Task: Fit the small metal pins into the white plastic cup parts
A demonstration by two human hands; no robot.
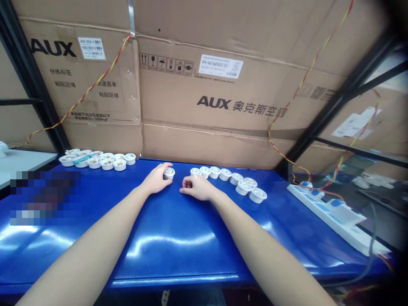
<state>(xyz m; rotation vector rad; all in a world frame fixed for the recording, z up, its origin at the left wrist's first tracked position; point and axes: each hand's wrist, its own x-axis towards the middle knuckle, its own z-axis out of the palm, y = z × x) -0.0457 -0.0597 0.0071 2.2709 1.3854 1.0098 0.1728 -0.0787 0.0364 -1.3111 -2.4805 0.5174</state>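
A small round white cup [169, 173] stands near the back of the blue surface. My left hand [157, 178] has its thumb and fingers curved around that cup. To the right, my right hand [198, 188] is closed, its fingers curled in toward the thumb. Whatever lies in them, if anything, is hidden or too small to name. Just behind the right hand begins a row of similar white cups [225, 174], running back and to the right. The frontmost cup [258, 195] of that group sits at its right end.
On the left, more white cups [94, 162] with small contents stand together, a teal strip [82, 160] across some. Cardboard [178, 140] walls the back of the blue table [168, 246]. A white rail-like holder [338, 221] lies at right; yellow-red twisted wires [95, 83] hang above.
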